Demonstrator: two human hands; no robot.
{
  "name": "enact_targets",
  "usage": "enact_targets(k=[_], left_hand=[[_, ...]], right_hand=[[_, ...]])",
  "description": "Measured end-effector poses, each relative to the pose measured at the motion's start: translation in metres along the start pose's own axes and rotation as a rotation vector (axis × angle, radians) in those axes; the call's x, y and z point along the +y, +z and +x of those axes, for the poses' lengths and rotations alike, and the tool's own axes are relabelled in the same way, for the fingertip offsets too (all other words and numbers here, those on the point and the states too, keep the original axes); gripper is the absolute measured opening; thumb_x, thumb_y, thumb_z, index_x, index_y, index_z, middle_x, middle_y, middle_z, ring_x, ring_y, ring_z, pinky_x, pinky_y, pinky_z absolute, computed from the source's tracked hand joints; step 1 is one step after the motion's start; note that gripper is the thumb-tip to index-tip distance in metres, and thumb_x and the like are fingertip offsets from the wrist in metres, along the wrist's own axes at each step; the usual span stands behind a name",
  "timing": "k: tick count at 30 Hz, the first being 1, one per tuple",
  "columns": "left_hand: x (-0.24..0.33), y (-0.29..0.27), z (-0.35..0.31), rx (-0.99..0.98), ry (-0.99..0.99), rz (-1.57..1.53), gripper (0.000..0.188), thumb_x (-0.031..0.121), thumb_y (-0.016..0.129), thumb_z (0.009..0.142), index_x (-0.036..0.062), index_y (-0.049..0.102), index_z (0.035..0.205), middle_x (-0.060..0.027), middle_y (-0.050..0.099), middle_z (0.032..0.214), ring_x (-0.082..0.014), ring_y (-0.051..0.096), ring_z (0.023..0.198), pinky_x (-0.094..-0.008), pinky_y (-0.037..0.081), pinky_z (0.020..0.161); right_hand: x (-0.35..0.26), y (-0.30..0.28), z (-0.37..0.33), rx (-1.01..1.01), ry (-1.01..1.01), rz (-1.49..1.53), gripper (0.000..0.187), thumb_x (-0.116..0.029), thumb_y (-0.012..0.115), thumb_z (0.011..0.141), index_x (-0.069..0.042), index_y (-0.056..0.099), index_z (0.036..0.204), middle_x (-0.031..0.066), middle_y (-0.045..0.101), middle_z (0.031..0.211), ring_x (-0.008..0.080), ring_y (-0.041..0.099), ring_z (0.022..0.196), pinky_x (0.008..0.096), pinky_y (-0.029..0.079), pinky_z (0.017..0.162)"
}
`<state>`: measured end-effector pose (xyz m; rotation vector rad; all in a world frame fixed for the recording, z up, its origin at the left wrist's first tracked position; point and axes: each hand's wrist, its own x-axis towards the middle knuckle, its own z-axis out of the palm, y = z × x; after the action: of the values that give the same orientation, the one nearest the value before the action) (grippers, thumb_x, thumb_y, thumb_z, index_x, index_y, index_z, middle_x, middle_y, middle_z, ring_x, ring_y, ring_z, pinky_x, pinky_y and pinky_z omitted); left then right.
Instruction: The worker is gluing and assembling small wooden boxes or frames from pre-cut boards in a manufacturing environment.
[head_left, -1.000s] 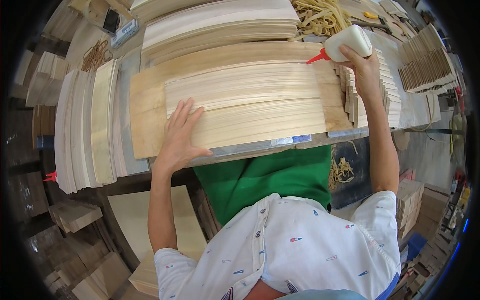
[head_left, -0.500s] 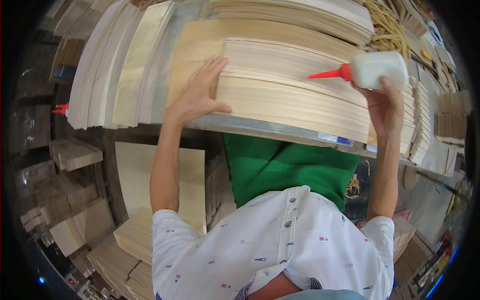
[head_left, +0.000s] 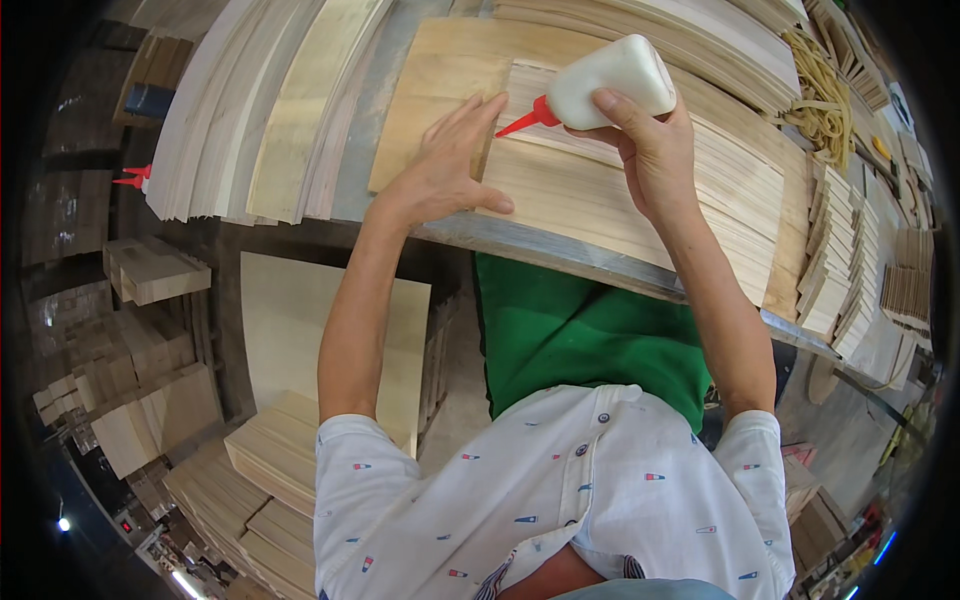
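Note:
In my right hand (head_left: 650, 140) is a white glue bottle (head_left: 615, 85), tilted so that its red pointed nozzle (head_left: 522, 121) aims down to the left. The nozzle tip is over the left end of a row of thin, pale wood strips (head_left: 620, 190), close to my left fingers; whether it touches the wood I cannot tell. My left hand (head_left: 445, 165) is spread, holding nothing, and rests at the left end of these strips. Thumb and fingers lie along that end. Beneath the strips is a broad wooden board (head_left: 425, 90) on the workbench (head_left: 540, 245).
Stacks of long strips (head_left: 230, 110) stand on the left, with another red nozzle (head_left: 133, 177) beside them. Behind are more strips (head_left: 690, 50) and a bundle of tan bands (head_left: 825, 90). Short slats (head_left: 835, 250) lie at the right. Wood blocks (head_left: 155, 270) are stacked below left.
My right hand has brought the glue bottle leftward, from the right part of the strips to their left end. The left hand keeps its place at that end. The view has shifted slightly.

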<state>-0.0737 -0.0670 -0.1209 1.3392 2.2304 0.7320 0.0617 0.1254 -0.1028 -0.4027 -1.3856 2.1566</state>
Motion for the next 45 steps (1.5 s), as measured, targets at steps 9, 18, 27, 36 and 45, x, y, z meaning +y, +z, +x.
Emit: enact_targets(k=[9, 18, 27, 36, 45], left_hand=[[-0.001, 0.000, 0.000, 0.002, 0.013, 0.019, 0.119, 0.039, 0.088, 0.050, 0.0098, 0.029, 0.148, -0.0176, 0.030, 0.152, -0.0318, 0.018, 0.145, -0.0440, 0.018, 0.118], [0.008, -0.003, 0.000, -0.008, -0.016, -0.006, 0.112, 0.027, 0.086, 0.053, 0.0106, 0.030, 0.148, -0.0186, 0.029, 0.153, -0.0323, 0.019, 0.144, -0.0424, 0.020, 0.117], [0.014, -0.004, 0.002, -0.023, -0.016, -0.034, 0.109, 0.025, 0.084, 0.055, 0.0079, 0.029, 0.148, -0.0200, 0.029, 0.152, -0.0334, 0.020, 0.144, -0.0419, 0.019, 0.117], [0.015, -0.001, 0.006, -0.025, -0.022, -0.055, 0.109, 0.017, 0.080, 0.051, 0.0066, 0.031, 0.147, -0.0158, 0.033, 0.151, -0.0300, 0.026, 0.142, -0.0368, 0.019, 0.118], [0.033, -0.005, 0.009, -0.088, -0.054, -0.034, 0.110, 0.012, 0.081, 0.051, 0.0059, 0.029, 0.148, -0.0185, 0.028, 0.153, -0.0317, 0.023, 0.143, -0.0371, 0.019, 0.118]], right_hand=[[-0.001, 0.004, -0.011, -0.016, -0.047, -0.109, 0.059, -0.007, 0.076, 0.079, 0.002, 0.043, 0.126, 0.0137, 0.059, 0.114, 0.0232, 0.062, 0.103, 0.0355, 0.056, 0.084], [-0.024, -0.010, -0.022, -0.006, -0.065, -0.228, 0.060, -0.004, 0.078, 0.076, 0.001, 0.046, 0.127, 0.0103, 0.061, 0.114, 0.0183, 0.061, 0.104, 0.0321, 0.054, 0.087], [-0.067, -0.093, -0.057, 0.145, -0.099, -0.310, 0.060, -0.001, 0.076, 0.076, 0.000, 0.047, 0.129, 0.0097, 0.062, 0.114, 0.0193, 0.061, 0.105, 0.0324, 0.053, 0.086], [-0.121, -0.181, -0.105, 0.291, -0.116, -0.385, 0.057, 0.001, 0.073, 0.078, 0.001, 0.046, 0.129, 0.0099, 0.061, 0.113, 0.0210, 0.061, 0.104, 0.0351, 0.052, 0.087], [-0.156, -0.226, -0.123, 0.361, -0.134, -0.544, 0.059, -0.012, 0.075, 0.079, 0.002, 0.048, 0.129, 0.0124, 0.061, 0.113, 0.0213, 0.061, 0.104, 0.0358, 0.055, 0.083]])
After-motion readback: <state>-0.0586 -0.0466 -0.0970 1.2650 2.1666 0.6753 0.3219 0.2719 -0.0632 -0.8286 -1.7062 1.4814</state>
